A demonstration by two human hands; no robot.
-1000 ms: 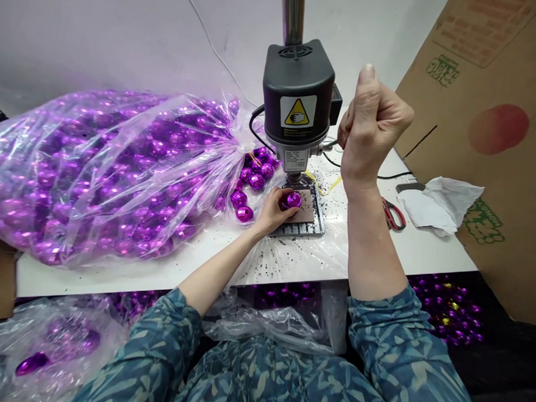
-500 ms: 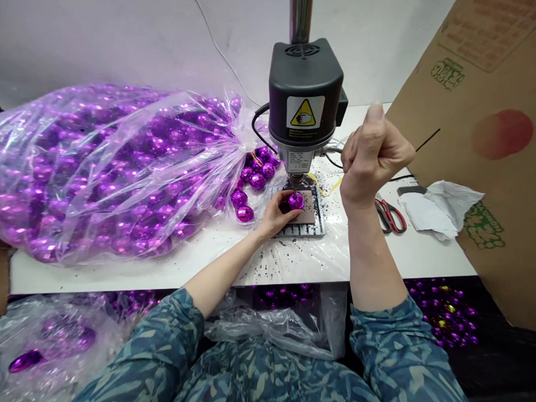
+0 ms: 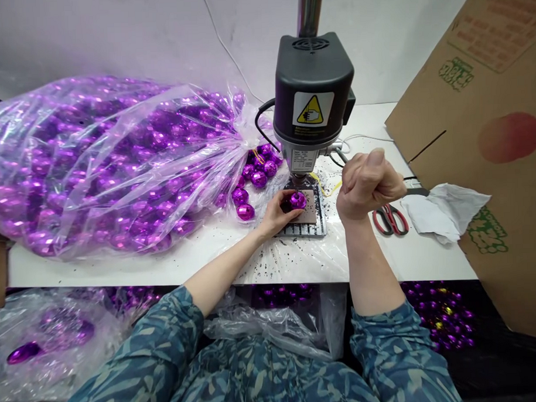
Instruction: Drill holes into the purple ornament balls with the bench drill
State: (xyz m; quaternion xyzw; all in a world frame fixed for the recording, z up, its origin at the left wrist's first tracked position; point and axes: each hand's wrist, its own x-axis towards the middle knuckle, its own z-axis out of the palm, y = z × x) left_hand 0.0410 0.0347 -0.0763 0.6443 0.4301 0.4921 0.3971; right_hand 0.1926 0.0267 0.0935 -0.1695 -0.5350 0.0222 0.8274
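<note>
Between the thumb and fingers of my left hand (image 3: 282, 213) is a shiny purple faceted ball (image 3: 298, 200). It rests on a brown board (image 3: 309, 214) on the slotted metal base (image 3: 319, 228) of a small drill press (image 3: 314, 88). The chuck (image 3: 299, 179) stands just above the ball; the bit's tip is hard to make out. To the right of the press, my right hand (image 3: 369, 183) is closed in a fist round the drill press lever (image 3: 340, 154), whose grip is hidden inside it. Several loose purple balls (image 3: 258, 178) lie left of the base.
A large clear bag of purple balls (image 3: 117, 165) covers the table's left side. Red-and-black scissors (image 3: 390, 220) and crumpled white paper (image 3: 444, 212) lie on the right, beside a big cardboard box (image 3: 490, 158). Dark shavings litter the white table (image 3: 156, 269). More balls (image 3: 448, 318) sit below.
My right hand has come down, pulling the lever lower. My left hand still holds the ball on the board. The whole view has shifted slightly.
</note>
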